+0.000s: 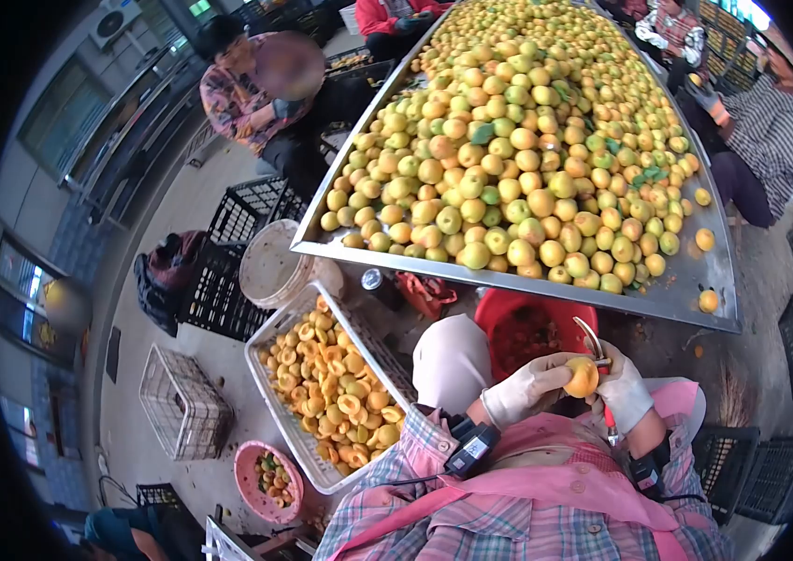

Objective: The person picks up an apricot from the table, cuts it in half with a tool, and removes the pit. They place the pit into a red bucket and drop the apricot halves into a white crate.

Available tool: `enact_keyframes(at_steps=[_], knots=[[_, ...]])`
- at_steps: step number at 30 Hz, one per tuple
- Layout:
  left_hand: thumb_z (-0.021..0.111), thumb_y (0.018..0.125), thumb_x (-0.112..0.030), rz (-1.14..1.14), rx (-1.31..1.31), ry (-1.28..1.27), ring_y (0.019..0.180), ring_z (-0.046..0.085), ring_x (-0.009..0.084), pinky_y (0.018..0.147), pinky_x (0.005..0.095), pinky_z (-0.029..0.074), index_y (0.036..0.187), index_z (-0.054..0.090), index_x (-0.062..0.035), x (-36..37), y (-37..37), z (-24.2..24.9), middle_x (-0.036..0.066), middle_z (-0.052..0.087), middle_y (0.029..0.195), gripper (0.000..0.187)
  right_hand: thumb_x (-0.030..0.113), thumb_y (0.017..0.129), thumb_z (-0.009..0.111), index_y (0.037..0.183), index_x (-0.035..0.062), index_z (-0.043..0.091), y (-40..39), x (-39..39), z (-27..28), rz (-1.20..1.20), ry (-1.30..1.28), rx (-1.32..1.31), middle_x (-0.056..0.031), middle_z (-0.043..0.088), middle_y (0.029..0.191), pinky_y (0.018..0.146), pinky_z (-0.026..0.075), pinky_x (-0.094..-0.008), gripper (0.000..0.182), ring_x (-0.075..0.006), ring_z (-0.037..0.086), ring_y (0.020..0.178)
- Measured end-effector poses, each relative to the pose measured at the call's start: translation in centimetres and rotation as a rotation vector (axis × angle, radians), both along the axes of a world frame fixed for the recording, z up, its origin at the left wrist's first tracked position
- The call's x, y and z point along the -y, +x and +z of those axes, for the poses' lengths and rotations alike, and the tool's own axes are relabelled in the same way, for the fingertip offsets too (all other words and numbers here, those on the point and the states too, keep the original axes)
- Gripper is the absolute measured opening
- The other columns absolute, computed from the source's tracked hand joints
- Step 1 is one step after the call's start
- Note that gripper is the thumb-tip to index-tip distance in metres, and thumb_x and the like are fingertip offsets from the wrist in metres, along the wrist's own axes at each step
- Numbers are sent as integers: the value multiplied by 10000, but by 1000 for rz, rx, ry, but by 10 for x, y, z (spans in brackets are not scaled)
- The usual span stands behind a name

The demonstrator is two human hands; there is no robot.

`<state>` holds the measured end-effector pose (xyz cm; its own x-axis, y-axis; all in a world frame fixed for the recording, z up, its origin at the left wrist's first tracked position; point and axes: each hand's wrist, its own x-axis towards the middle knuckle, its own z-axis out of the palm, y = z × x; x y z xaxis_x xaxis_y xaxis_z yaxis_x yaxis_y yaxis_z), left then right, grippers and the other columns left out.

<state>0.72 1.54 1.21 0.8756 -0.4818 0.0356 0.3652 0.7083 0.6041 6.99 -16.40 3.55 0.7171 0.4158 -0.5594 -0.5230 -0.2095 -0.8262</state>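
apricot [582, 378] upright in left hand [527, 388], knife [593, 338] curving up

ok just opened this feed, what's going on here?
A person in white gloves is working on a yellow fruit: the left hand cups it while the right hand holds a curved knife beside it, over a red bucket. A white crate of halved fruit sits to the left. Ahead, a metal table is heaped with whole fruit, with other people seated around it.

grey concrete floor [186, 210], perhaps windows [69, 112] left.
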Motion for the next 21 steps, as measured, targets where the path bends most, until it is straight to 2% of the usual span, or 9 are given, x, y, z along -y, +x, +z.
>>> enact_keyframes(at_steps=[8, 10, 13, 14, 15, 17, 18, 19, 21], knots=[[576, 948, -388, 146, -156, 7, 1137, 557, 201, 1006, 325, 429, 1346, 432, 20, -39, -32, -4, 105, 548, 1263, 588, -185, 696, 551, 1319, 67, 455, -12, -41, 15, 60, 209, -114, -107, 625, 815, 364, 423, -247, 679, -161, 557, 456], [541, 962, -409, 189, -117, -54, 1107, 559, 192, 986, 315, 432, 1319, 454, 17, -51, -37, -4, 99, 551, 1243, 563, -144, 702, 548, 1338, 44, 458, -13, -53, 23, 123, 185, -82, -124, 661, 842, 359, 365, -218, 669, -143, 582, 499], [503, 975, -433, 320, -78, -103, 1060, 562, 180, 950, 299, 440, 1290, 472, 12, -63, -46, 6, 90, 562, 1199, 546, -72, 737, 550, 1364, 45, 423, -16, -63, 26, 153, 225, -58, -162, 668, 822, 365, 349, -205, 650, -130, 498, 413], [452, 1017, -339, 425, -218, -124, 1020, 568, 150, 920, 280, 456, 1256, 486, 29, -67, -52, 16, 75, 587, 1139, 440, -43, 771, 541, 1380, 41, 404, -16, -66, 27, 150, 207, -35, -177, 666, 811, 361, 344, -203, 630, -116, 456, 389], [511, 990, -283, 455, -329, -95, 964, 603, 191, 834, 322, 484, 1180, 532, -15, -79, -58, 24, 92, 619, 1066, 329, -52, 787, 518, 1383, 36, 408, -14, -67, 22, 125, 216, -28, -184, 658, 800, 355, 342, -203, 612, -103, 446, 380], [600, 925, -250, 860, 480, 1507, 976, 595, 177, 826, 316, 475, 1141, 573, -35, -112, -75, 35, 56, 618, 1064, 305, -11, 816, 510, 1391, -3, 379, -5, -64, 9, 142, 275, -12, -173, 655, 802, 342, 392, -242, 590, -146, 482, 374], [675, 845, -123, 1054, 503, 1546, 879, 620, 199, 754, 334, 497, 1081, 593, -47, -124, -71, 12, 54, 633, 970, 262, -14, 828, 507, 1378, -3, 400, -2, -63, 5, 129, 254, 1, -172, 649, 793, 340, 392, -244, 561, -137, 475, 373], [692, 864, -159, 1041, 96, 695, 882, 626, 208, 784, 335, 510, 1102, 581, -37, -126, -57, -45, 61, 635, 974, 290, -18, 833, 505, 1375, -3, 407, -3, -63, 6, 118, 235, 8, -170, 649, 791, 339, 385, -240, 551, -132, 468, 372], [652, 920, -278, 1109, -57, 485, 968, 610, 223, 878, 325, 503, 1144, 560, -15, -150, -79, -5, 85, 622, 1049, 358, -49, 805, 501, 1339, 29, 472, 1, -60, -1, 80, 224, -1, -166, 651, 750, 327, 374, -226, 540, -117, 491, 376]])
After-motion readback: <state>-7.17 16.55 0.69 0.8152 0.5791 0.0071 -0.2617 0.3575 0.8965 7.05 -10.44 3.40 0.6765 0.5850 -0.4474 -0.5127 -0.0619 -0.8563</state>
